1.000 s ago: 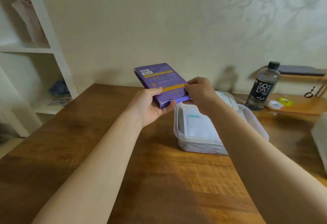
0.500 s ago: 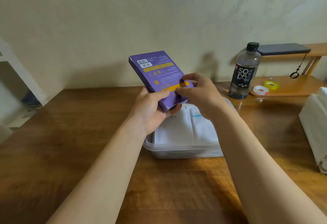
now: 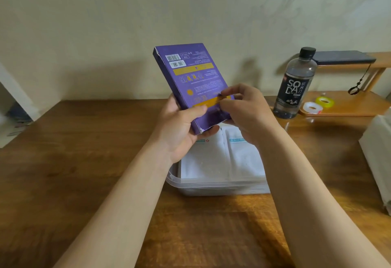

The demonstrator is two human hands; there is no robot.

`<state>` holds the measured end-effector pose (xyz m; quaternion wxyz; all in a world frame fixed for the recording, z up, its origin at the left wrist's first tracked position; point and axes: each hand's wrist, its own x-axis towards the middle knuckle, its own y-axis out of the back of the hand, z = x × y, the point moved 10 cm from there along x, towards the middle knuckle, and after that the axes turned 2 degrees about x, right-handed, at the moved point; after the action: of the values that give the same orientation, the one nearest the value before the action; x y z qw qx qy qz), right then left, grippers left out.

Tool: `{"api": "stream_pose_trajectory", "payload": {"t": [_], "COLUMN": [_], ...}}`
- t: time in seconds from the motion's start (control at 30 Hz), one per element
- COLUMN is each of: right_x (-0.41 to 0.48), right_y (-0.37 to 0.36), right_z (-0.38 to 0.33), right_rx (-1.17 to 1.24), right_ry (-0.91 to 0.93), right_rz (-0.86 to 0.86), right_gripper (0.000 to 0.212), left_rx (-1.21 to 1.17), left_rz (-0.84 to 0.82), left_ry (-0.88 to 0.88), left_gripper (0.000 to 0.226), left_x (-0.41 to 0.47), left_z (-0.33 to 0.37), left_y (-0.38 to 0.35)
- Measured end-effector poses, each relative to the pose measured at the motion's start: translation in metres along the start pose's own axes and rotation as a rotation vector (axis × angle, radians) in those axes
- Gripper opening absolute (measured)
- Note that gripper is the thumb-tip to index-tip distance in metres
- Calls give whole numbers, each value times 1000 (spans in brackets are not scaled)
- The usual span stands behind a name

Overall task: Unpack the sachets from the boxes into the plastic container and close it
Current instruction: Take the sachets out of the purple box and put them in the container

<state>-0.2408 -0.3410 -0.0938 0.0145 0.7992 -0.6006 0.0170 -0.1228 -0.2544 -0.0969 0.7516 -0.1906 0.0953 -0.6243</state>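
A flat purple box (image 3: 190,73) with yellow bands and a barcode label is tilted up over the table. My left hand (image 3: 179,128) grips its lower left corner, thumb across the face. My right hand (image 3: 243,109) grips the lower right end, fingers curled over the edge. Under both hands stands an open clear plastic container (image 3: 211,187) holding white sachets (image 3: 211,157) laid flat side by side. Its lid is not visible.
A dark soda bottle (image 3: 296,85) stands on the wooden table (image 3: 84,161) at the back right. Beside it a low wooden shelf (image 3: 347,106) carries two tape rolls (image 3: 317,104). A white stack (image 3: 378,157) lies at the right edge. White shelving stands far left.
The box has been tipped up more steeply and drawn nearer. My right hand has shifted its fingers along the box's lower end. The view has swung right and closer to the container.
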Motion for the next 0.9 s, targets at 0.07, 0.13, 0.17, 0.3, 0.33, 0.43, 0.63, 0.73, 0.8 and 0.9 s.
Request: {"api": "stream_pose_trajectory", "payload": {"t": [0.07,0.13,0.17,0.3,0.33,0.43,0.63,0.73,0.8,0.9], "right_x": [0,-2,-3,-6,-6,-6,-3,-4,-4,-4], "right_y": [-4,-8,-11,-12,-11,-10,-7,-13,-13,-12], "right_z": [2,2,2,-1,-1,1,1,0,0,-1], "right_rx": [28,42,44,50,53,62,106,111,121,134], "right_ry": [-13,-19,-21,-21,-22,-24,-37,-16,-10,-21], "right_rz": [-32,-66,-78,-71,-67,-65,-66,-108,-112,-114], "right_gripper": [23,24,27,38,37,35,27,24,29,33], "left_rx": [1,8,10,-7,-12,-18,-61,-44,-40,-34], "left_rz": [-4,-6,-5,-2,1,14,27,23,22,15], "left_ry": [-4,-10,-12,-12,-10,-5,-4,-10,-10,-10], "left_gripper": [47,49,49,48,48,49,47,48,48,49], "left_x": [-1,-2,-2,-2,-2,-2,-2,-2,-2,-2], "left_z": [0,0,0,1,1,-1,0,0,0,0], "left_y": [2,3,4,5,6,6,6,6,7,7]}}
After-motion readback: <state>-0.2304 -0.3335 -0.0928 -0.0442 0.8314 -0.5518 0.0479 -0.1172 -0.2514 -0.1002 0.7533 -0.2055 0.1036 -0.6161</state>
